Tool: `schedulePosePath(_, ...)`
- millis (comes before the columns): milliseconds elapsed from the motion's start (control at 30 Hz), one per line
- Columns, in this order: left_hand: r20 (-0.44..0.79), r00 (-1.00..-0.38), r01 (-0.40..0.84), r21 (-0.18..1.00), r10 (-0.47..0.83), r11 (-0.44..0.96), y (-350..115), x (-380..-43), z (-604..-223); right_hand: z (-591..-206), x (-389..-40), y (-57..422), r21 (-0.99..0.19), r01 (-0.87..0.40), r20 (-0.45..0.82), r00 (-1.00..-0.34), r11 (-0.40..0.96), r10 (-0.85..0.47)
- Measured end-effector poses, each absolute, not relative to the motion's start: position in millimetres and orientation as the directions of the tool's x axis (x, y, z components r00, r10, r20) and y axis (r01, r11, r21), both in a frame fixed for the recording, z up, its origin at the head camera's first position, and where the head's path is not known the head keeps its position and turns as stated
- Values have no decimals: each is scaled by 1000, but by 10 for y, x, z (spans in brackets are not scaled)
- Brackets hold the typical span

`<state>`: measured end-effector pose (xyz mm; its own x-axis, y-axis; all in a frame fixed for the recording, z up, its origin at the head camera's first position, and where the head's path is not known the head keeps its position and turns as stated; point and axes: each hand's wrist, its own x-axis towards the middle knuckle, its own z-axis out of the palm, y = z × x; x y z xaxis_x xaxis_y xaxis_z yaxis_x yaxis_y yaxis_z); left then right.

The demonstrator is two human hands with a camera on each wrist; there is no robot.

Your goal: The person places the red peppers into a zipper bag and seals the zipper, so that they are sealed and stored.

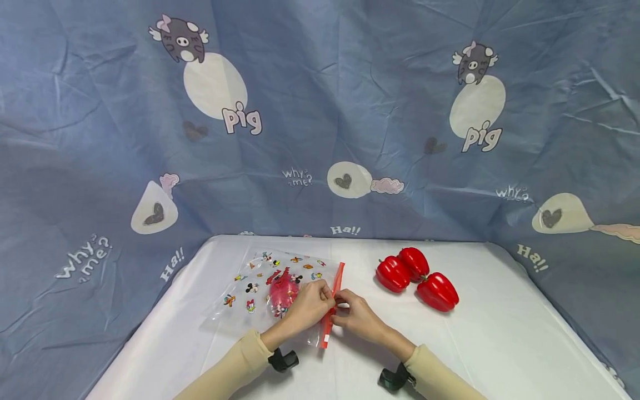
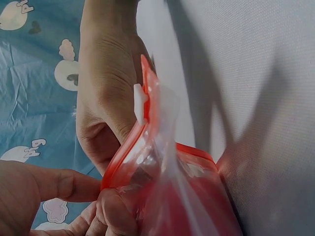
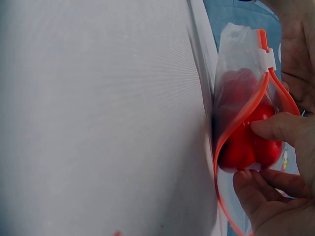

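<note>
A clear, cartoon-printed zip bag (image 1: 257,278) lies flat on the table, with a red pepper (image 1: 283,291) inside. Along its right end runs a red zip strip (image 1: 340,273), with a white slider (image 2: 140,104) near one end. My left hand (image 1: 311,304) lies across the bag and pinches the strip between thumb and finger. The bag's mouth gapes in the right wrist view. My right hand (image 1: 361,319) is at that mouth, thumb and fingers apart, the pepper (image 3: 241,147) showing behind the gap. Whether the right fingertips touch the strip is unclear.
Three more red bell peppers, one at the left (image 1: 392,274), one behind (image 1: 414,263) and one at the right (image 1: 438,292), sit together right of the bag. A white cloth (image 1: 492,333) covers the table. Behind hangs a blue printed curtain (image 1: 310,100).
</note>
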<state>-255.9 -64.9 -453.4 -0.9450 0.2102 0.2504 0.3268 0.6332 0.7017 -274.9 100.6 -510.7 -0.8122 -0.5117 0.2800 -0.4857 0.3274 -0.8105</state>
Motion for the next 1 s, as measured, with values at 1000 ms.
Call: schedulePosePath(1000,235,-953,302,698,191,650,-649,-2538,-4520,-5145,-2721,1045,-844,-469,257,-779,261,-572)
